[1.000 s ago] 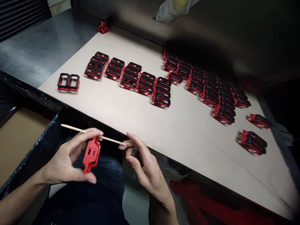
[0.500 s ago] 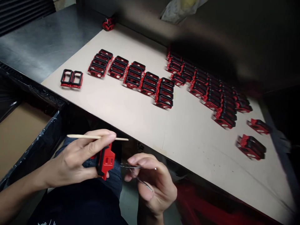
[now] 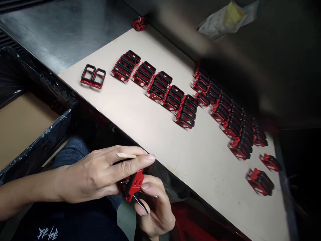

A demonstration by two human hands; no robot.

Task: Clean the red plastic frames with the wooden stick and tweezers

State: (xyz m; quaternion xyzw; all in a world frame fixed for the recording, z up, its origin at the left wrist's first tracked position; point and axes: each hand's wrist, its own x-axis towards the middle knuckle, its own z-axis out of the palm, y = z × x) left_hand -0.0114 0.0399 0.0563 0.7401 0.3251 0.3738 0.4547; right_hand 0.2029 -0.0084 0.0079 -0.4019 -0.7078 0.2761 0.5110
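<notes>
My left hand [image 3: 100,175], low in front of my lap, is closed on a red and black plastic frame [image 3: 136,182]. A thin pointed wooden stick [image 3: 125,155] is also held in it, lying across the fingers and mostly covered by them. My right hand [image 3: 157,207] is closed on a thin, shiny metal piece with two legs [image 3: 141,202]. One end of this piece meets the lower side of the frame; whether it goes inside is hidden. The fingertips of my right hand are close against the frame.
Several rows of similar frames [image 3: 152,83] stand on a pale board [image 3: 140,124] on the metal table [image 3: 62,30]. Two frames [image 3: 94,76] sit apart near its left edge. A box lined with black plastic [image 3: 52,129] is at left. A bag [image 3: 223,20] hangs behind.
My right hand has brought the metal piece up to the red and black frame, from apart to touching. My left hand has shifted right in the view, and the camera view has turned.
</notes>
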